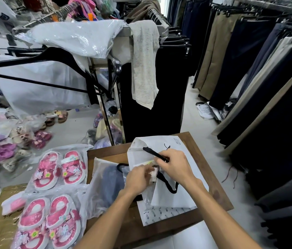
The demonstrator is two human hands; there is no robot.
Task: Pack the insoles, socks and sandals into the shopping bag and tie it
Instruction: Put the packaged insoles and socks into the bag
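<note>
Head view. I see the white shopping bag [168, 177] lying flat on the brown wooden worktop [218, 186], its mouth turned toward the left.

Right hand [174, 164]: grip narrow, fingers pinching one black bag handle [155, 154] and lifting the upper edge of the bag mouth. The second black handle [168, 186] loops loose across the bag face.

Left hand [138, 177]: grip closed on a small clear-wrapped packet [153, 172] right at the bag mouth, between the two hands. I cannot tell whether this is the socks or the insoles; the frame is blurred there.

A frosted pouch holding something blue-grey [109, 184] lies on the worktop just left of the bag, touching the left wrist area.

Two pairs of pink sandals, each in a clear plastic bag, sit outside the shopping bag, left of the worktop: far pair [59, 169], near pair [50, 223].
</note>
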